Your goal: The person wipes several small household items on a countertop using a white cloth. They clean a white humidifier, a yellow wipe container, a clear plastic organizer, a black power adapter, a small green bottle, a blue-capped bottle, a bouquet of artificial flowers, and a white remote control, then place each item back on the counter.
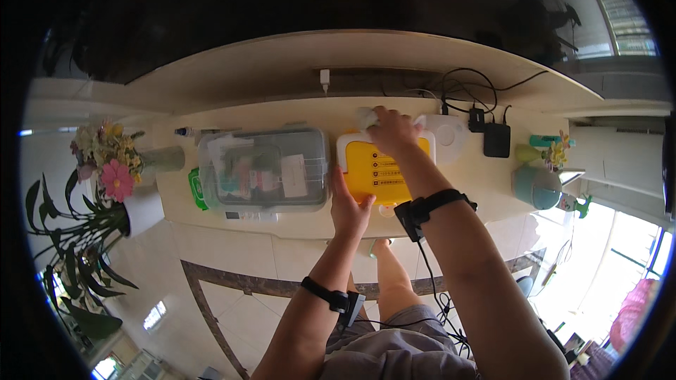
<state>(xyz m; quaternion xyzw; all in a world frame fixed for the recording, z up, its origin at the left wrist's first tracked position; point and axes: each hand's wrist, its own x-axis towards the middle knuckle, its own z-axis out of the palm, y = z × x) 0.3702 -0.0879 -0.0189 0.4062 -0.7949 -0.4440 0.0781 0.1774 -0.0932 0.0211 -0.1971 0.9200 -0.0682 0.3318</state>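
Note:
A yellow and white plastic box [364, 163], with lines of print and small symbols on its top, lies on the cabinet top before me. My left hand [353, 211] holds its near left corner, thumb on the front edge and fingers along the left side. Across the box's far part reaches my right hand [393, 129], fingers bent downward. A whitish, translucent thing [365, 116] shows beside those fingertips; whether they grip it is hidden. Just right of the box lies a pale translucent piece [449, 140] with a round mark.
Left of the box stands a lidded clear storage bin [264, 169] with packets inside, beside a green pack [197, 189]. Black adapters [496, 140] and looped cables [470, 89] lie at back right. A teal container [536, 187] and flower vase [165, 158] stand toward opposite ends.

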